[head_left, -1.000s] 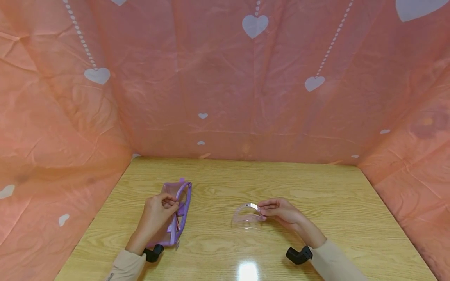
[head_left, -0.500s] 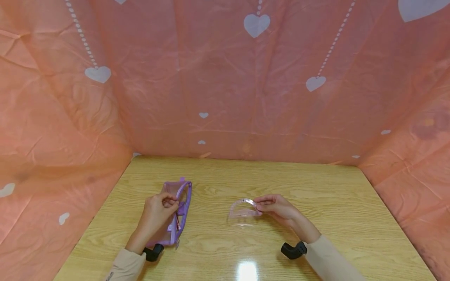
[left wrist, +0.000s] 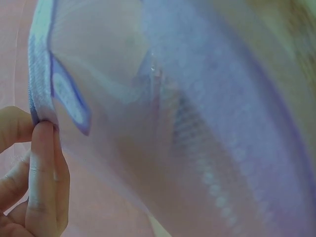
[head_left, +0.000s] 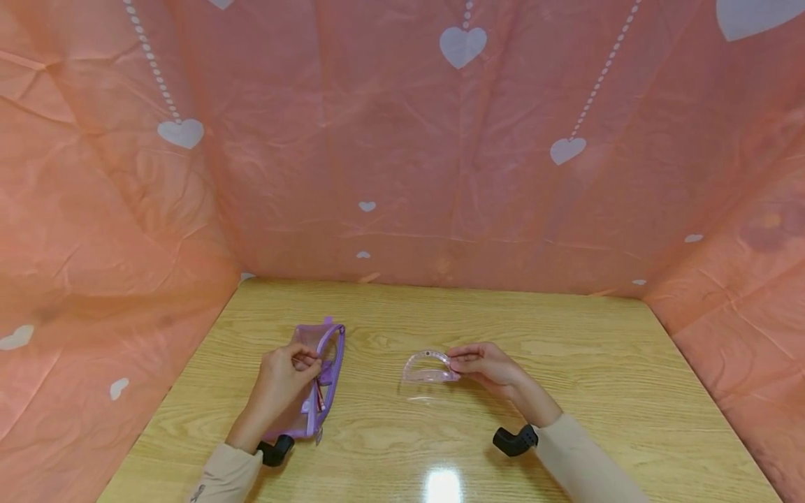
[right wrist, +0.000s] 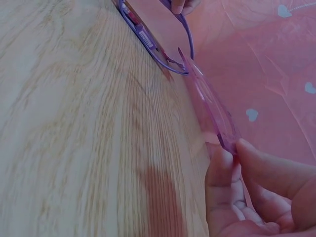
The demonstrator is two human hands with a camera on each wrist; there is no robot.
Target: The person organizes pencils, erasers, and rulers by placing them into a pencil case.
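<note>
A clear pencil case with purple zip edging [head_left: 337,370] lies on its side at the left of the table, its mouth spread toward the right. My left hand [head_left: 285,377] pinches the zip edge [left wrist: 42,74] between thumb and fingers. Inside the mouth a purple item [right wrist: 145,37] and a thin red one show. Over the middle of the table, my right hand [head_left: 487,367] pinches the right end of a clear pinkish protractor [head_left: 428,367]. In the right wrist view the protractor [right wrist: 210,101] is seen nearly edge-on, pointing toward the case's mouth.
A wood-grain table [head_left: 534,314] spans the front. Pink cloth [head_left: 402,175] with white hearts hangs behind it and on both sides. Each wrist wears a black camera mount, such as the right one [head_left: 516,441]. A bright reflection glares near the front edge.
My right hand has carried the protractor to the left and slightly away from me, closer to the pencil case. The left hand keeps its hold on the zip edge.
</note>
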